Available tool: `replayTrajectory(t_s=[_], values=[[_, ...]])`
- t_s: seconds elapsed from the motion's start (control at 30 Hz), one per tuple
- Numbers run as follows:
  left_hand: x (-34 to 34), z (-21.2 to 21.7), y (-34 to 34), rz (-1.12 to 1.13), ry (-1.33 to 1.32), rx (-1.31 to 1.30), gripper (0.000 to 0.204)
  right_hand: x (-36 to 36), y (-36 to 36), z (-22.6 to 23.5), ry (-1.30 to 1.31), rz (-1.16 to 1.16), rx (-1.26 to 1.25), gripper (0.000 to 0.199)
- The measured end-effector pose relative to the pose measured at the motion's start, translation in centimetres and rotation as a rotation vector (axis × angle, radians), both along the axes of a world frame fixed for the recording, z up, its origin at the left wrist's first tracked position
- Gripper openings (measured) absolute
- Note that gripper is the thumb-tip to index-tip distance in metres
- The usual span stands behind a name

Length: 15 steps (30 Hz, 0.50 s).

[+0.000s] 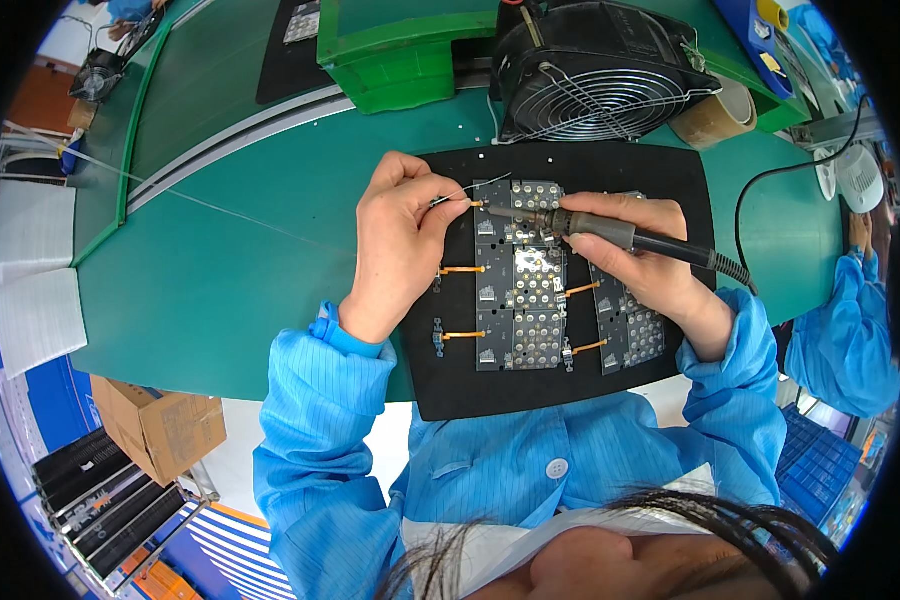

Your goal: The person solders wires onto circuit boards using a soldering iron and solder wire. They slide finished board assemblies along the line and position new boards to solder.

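My right hand (650, 245) grips a soldering iron (675, 248), its tip pointing left over the upper part of a dark circuit board panel (495, 265). My left hand (400, 225) is closed in a pinch on a thin silvery solder wire (492, 182), beside the panel's upper left edge. An orange flex cable end shows by those fingertips; whether they touch it, I cannot tell. Lower down, orange flex cables (462, 269) with small connectors stick out from the left edge. A second panel (630, 335), also with orange cables, lies partly under my right hand. Both panels rest on a black mat (450, 385).
Behind the mat stands a black fan with a wire guard (600, 100), with a green bin (395, 75) to its left. A tape roll (720, 115) sits right of the fan. A black cable (760, 180) curves across the right side. Another person's blue sleeve (840, 340) is at far right.
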State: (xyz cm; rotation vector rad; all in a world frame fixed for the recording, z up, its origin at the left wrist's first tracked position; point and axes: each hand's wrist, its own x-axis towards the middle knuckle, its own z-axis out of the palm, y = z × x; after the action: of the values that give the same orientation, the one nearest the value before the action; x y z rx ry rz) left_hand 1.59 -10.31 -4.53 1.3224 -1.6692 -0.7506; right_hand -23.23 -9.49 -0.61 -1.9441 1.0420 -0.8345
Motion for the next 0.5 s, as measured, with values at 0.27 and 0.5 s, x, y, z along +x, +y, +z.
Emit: replayTrajectory(t_s=[0.27,0.5], values=[[0.0,0.08,-0.05,0.007,0.012,0.015,0.012,0.05,-0.06,0.01,-0.031,0.0,-0.001,0.035],[0.12,-0.01,0.03,0.004,0.006,0.015,0.012,0.16,0.01,0.07,-0.044,-0.001,-0.04,0.034]])
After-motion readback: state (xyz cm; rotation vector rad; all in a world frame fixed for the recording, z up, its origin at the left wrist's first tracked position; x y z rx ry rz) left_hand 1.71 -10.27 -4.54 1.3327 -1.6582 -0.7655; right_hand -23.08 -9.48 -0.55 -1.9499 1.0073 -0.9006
